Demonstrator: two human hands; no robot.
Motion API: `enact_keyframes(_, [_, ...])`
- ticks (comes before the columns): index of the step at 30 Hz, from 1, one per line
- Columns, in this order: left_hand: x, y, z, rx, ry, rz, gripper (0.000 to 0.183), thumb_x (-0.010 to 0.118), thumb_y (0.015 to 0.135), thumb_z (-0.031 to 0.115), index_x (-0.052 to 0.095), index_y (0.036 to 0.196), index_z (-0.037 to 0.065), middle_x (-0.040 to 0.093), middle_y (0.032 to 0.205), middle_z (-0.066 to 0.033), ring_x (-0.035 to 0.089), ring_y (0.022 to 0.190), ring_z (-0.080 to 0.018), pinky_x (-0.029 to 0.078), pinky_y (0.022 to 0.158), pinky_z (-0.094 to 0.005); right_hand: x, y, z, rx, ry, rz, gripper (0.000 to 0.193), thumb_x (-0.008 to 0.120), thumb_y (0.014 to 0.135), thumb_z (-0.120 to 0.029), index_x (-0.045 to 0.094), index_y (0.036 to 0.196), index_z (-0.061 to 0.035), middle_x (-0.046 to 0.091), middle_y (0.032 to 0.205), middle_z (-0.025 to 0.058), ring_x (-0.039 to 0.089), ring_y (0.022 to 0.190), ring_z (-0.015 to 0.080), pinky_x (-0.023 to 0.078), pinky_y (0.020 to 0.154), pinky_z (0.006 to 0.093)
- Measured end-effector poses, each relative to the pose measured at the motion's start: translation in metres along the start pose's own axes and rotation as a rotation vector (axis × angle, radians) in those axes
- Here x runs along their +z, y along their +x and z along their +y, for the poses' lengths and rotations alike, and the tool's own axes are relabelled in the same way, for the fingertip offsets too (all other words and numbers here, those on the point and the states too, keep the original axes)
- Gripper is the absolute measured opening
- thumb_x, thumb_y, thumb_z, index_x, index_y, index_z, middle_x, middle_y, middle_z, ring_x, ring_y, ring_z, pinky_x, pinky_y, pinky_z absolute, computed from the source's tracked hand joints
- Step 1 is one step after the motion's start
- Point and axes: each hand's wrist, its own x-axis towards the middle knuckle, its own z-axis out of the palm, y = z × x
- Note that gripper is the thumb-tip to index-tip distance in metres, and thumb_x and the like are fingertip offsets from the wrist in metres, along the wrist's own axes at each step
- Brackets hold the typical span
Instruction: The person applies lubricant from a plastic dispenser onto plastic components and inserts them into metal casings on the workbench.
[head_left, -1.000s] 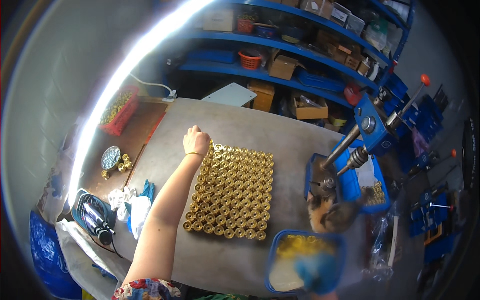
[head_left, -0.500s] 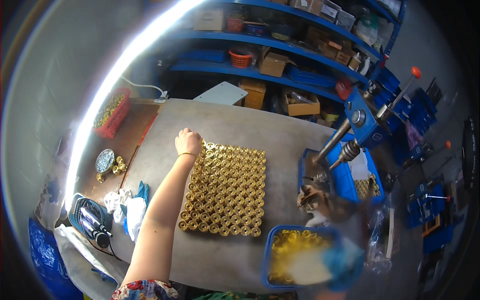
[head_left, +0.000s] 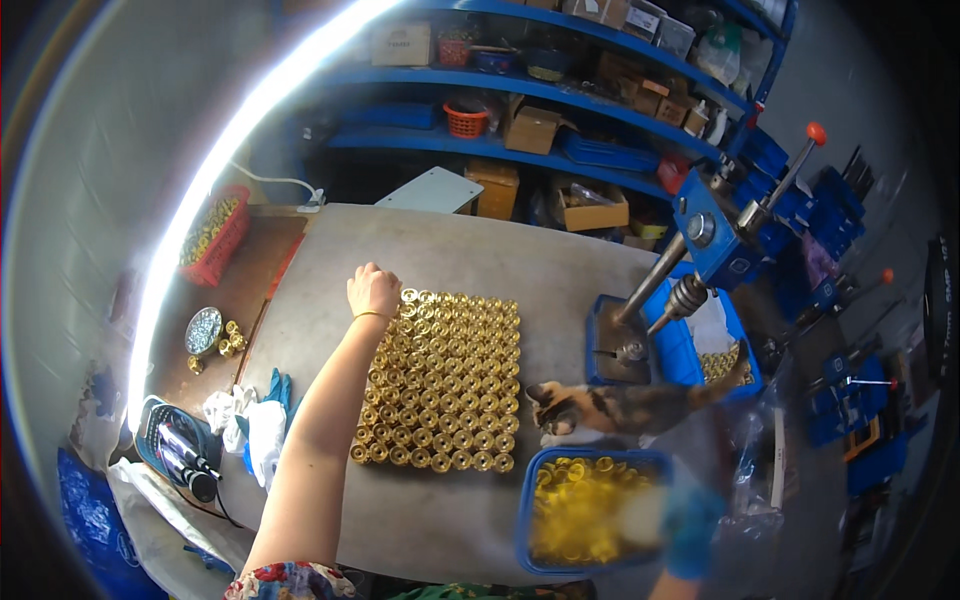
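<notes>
Round brass fittings stand in a tight block of rows on the grey table. My bare left hand rests at the block's far left corner, fingers curled closed. Whatever those fingers hold, if anything, is hidden. Loose brass pieces lie in a blue bin at the near right. Over the bin's right rim is my right hand, in a blue and white glove. Motion smears its fingers, so I cannot see whether it holds something.
A calico cat stands between the bin and a blue hand press. Behind the press sits another blue bin with brass parts. At left are a red basket, a metal bowl and white-and-blue gloves.
The cat has stepped left, toward the brass block. My right hand has shifted toward the bin's right edge, uncovering more brass pieces. My left hand stays at the block's corner.
</notes>
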Motion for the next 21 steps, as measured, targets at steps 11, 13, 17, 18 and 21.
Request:
enact_keyframes(11, [-0.007, -0.011, -0.006, -0.006, -0.070, 0.041, 0.034, 0.065, 0.070, 0.031, 0.062, 0.099, 0.015, 0.057, 0.087, -0.0078, 0.054, 0.085, -0.0226, 0.043, 0.074, -0.0344, -0.004, 0.004, 0.025, 0.141, 0.205, 0.120, 0.041, 0.048, 0.085, -0.038, 0.048, 0.061, -0.0034, 0.046, 0.050, 0.0050, 0.041, 0.039, 0.0106, 0.032, 0.038, 0.0232])
enact_keyframes(13, [-0.018, -0.017, -0.005, 0.039, -0.264, 0.095, 0.042, 0.066, 0.070, 0.031, 0.056, 0.107, 0.012, 0.056, 0.086, -0.0093, 0.055, 0.077, -0.0234, 0.045, 0.069, -0.0344, -0.010, 0.007, 0.025, 0.131, 0.301, 0.199, 0.042, 0.046, 0.086, -0.039, 0.046, 0.061, -0.0043, 0.043, 0.050, 0.0044, 0.040, 0.039, 0.0101, 0.029, 0.037, 0.0226])
enact_keyframes(17, [-0.079, -0.061, 0.011, 0.140, -0.618, 0.132, 0.034, 0.063, 0.074, 0.015, 0.056, 0.107, 0.007, 0.054, 0.081, -0.0050, 0.051, 0.066, -0.0118, 0.043, 0.059, -0.0249, -0.004, 0.004, -0.005, 0.075, 0.340, 0.408, 0.038, 0.048, 0.085, -0.036, 0.054, 0.073, -0.0006, 0.044, 0.051, 0.0037, 0.042, 0.041, 0.0107, 0.034, 0.038, 0.0217])
enact_keyframes(18, [-0.094, -0.076, 0.016, 0.147, -0.748, 0.132, 0.032, 0.062, 0.075, 0.011, 0.057, 0.107, 0.007, 0.054, 0.079, -0.0034, 0.050, 0.065, -0.0094, 0.042, 0.059, -0.0224, -0.003, 0.000, -0.005, 0.080, 0.330, 0.418, 0.038, 0.048, 0.085, -0.036, 0.054, 0.073, -0.0006, 0.044, 0.051, 0.0037, 0.042, 0.041, 0.0107, 0.034, 0.038, 0.0217])
enact_keyframes(21, [-0.117, -0.121, 0.031, 0.171, -0.853, 0.111, 0.030, 0.059, 0.077, 0.004, 0.056, 0.108, 0.005, 0.052, 0.078, 0.0012, 0.046, 0.067, -0.0054, 0.038, 0.059, -0.0190, -0.010, -0.004, 0.020, -0.275, -0.165, -0.084, 0.026, 0.063, 0.075, -0.024, 0.055, 0.078, 0.0000, 0.052, 0.063, 0.0092, 0.051, 0.053, 0.0183, 0.041, 0.048, 0.0273])
